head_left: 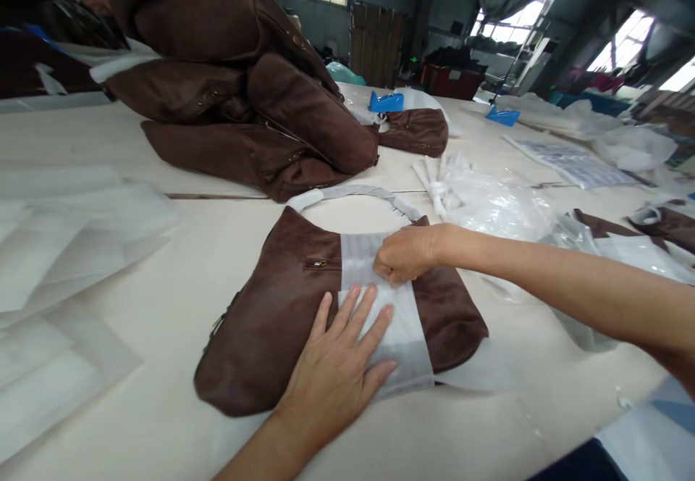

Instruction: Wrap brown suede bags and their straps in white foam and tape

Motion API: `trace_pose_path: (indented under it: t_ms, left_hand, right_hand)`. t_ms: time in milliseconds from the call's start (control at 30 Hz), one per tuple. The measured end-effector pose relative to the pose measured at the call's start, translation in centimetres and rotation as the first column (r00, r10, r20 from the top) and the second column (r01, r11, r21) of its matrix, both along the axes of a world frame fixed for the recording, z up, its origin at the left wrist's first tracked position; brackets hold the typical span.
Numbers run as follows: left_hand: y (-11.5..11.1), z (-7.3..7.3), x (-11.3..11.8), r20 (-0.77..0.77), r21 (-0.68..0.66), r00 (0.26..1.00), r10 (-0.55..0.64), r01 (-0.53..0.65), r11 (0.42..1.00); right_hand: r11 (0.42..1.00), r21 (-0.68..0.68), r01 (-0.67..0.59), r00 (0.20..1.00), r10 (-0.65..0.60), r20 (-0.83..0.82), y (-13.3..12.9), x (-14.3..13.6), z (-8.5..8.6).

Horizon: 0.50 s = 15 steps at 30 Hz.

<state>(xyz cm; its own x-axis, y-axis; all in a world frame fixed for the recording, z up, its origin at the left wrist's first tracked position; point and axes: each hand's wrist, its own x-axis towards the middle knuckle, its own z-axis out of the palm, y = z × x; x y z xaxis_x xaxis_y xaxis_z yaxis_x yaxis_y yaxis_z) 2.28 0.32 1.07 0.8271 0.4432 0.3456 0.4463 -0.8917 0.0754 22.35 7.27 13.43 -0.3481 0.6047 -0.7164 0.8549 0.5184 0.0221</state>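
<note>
A brown handbag [260, 321] lies flat in front of me, its handle [352, 191] wrapped in pale material and arched away from me. Across its middle runs a band of translucent white wrapping sheet [405, 347]. My left hand [342, 358] rests flat on the bag and the band, fingers spread. Just above it, my right hand [407, 253] is closed against the upper part of the band; whatever its fingers pinch is hidden. A small zip pull [319, 264] shows on the bag left of the band.
Stacked brown bags [217, 90] rise at the back left. Loose white sheets [65, 249] spread over the table's left side. Clear plastic bags [494, 202] lie at the right. Two blue tape dispensers [386, 101] stand farther back, near another brown bag [415, 132].
</note>
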Motion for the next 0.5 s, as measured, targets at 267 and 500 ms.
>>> trace_pose_path:
  t_ms: [267, 500]
  left_hand:
    - [0.1, 0.1, 0.2, -0.007, 0.010, 1.000, 0.016, -0.016, 1.000]
    - [0.8, -1.3, 0.0, 0.056, 0.138, 0.994, -0.095, 0.087, 0.987]
  right_hand:
    - [0.754, 0.549, 0.361, 0.932, -0.274, -0.237, -3.9, 4.3, -1.4]
    - [0.731, 0.545, 0.411, 0.807, -0.013, -0.590, -12.7, 1.1, -7.2]
